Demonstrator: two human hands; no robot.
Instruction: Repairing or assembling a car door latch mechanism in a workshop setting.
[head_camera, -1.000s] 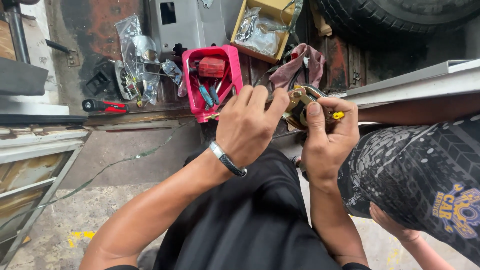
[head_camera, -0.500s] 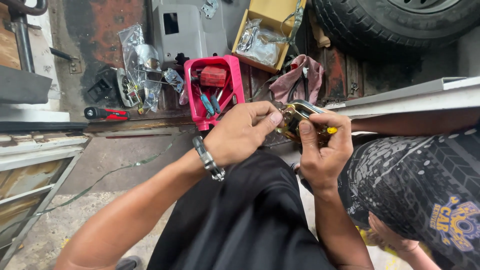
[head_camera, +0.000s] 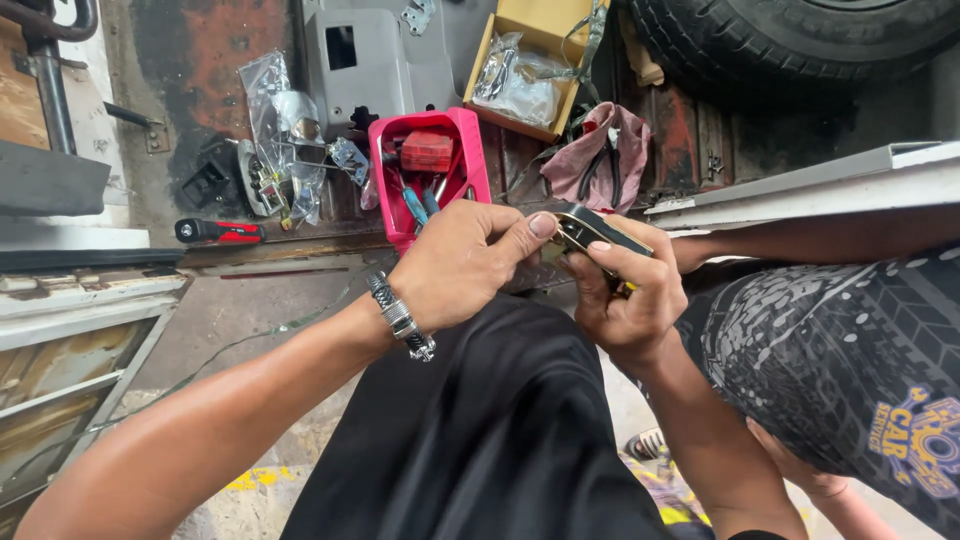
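A pink plastic tray (head_camera: 478, 150) of small tools sits at upper centre, with a grey metal cover (head_camera: 375, 60) behind it. Left of these lie clear plastic bags (head_camera: 280, 140) of parts and a red-handled screwdriver (head_camera: 220, 232). A yellow cardboard box (head_camera: 535, 25) stands at top centre, a pink rag (head_camera: 615, 150) with pliers just below it, and a black tyre (head_camera: 790, 40) fills the upper right.

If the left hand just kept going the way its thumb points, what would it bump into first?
Most likely the dark metal part that the left hand already pinches with the right hand. Its thumb tip sits right against it.
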